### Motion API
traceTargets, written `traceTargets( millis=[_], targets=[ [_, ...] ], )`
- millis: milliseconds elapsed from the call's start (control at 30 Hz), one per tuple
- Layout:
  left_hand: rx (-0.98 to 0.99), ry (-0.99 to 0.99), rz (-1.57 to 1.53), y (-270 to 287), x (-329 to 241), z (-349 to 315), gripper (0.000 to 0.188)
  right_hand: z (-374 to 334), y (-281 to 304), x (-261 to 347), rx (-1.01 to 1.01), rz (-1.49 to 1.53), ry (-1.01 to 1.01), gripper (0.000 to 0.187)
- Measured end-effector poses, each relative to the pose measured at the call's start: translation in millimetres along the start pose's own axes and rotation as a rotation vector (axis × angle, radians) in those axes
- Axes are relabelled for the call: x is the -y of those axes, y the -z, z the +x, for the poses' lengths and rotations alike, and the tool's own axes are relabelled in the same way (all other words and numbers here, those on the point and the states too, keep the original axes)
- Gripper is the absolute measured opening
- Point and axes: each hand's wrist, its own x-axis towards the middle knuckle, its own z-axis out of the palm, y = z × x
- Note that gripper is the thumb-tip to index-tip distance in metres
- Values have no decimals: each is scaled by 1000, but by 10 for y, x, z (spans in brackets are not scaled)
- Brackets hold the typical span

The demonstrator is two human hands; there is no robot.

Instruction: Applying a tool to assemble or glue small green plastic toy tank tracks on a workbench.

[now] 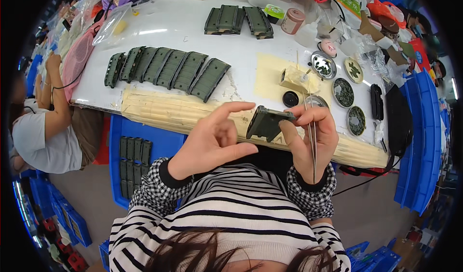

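Note:
In my right hand (pixel 316 139), a dark green, magazine-shaped case (pixel 266 124) is pinched between thumb and fingers at its right end. The same hand also holds a pair of metal tweezers (pixel 314 154), whose long prongs stretch away toward the table. My left hand (pixel 205 144) is open just left of the case, index finger and thumb spread apart, with nothing in it. A row of similar green ribbed cases (pixel 174 69) lies beyond it on the white table. Small dark green pieces fill round tins (pixel 343 92) to the right, and a metal dish (pixel 317 64) holds more.
Tape covers the table's front edge (pixel 169 109). Near the tins are a small tape-wrapped block (pixel 292 80) and a black round cap (pixel 290 99). More cases (pixel 224 20) lie at the back. A blue crate (pixel 115 156) holds cases at lower left. A co-worker (pixel 50 137) sits left.

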Motion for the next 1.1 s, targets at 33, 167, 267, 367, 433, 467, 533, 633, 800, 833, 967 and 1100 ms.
traceTargets(
  millis=[33, 167, 267, 367, 433, 467, 533, 633, 800, 833, 967, 1100],
  targets=[
    [-113, -56, 146, 11, 31, 24, 70, -33, 27, -29, 30, -20, 32, 26],
    [-52, -448, 97, -111, 126, 193, 62, -123, 19, -49, 106, -106, 74, 28],
    [73, -249, -174, -200, 140, 198, 52, -139, 42, -102, 142, -180, 138, 30],
    [68, -294, -119, -201, 183, 237, 44, -138, 151, -80, 156, -216, 168, 32],
    [26, -322, -48, -173, 205, 246, 41, -157, 214, -82, 154, -166, 189, 42],
    [-6, -349, 12, -153, 194, 253, 39, -180, 241, -83, 139, -117, 184, 52],
    [-58, -380, 88, -143, 162, 261, 37, -239, 187, 30, 37, 45, 115, 62],
    [-117, -397, 143, -152, 125, 247, 36, -143, 327, 178, 261, -630, 371, 50],
    [-135, -413, 210, -156, 103, 258, 39, -44, 349, 329, 379, -647, 473, 43],
    [-133, -418, 222, -153, 98, 261, 40, -35, 364, 336, 393, -654, 481, 44],
    [-134, -453, 273, -158, 92, 283, 44, -12, 343, 317, 361, -696, 518, 36],
    [-130, -471, 298, -170, 71, 287, 47, 21, 356, 309, 404, -714, 538, 35]
  ],
)
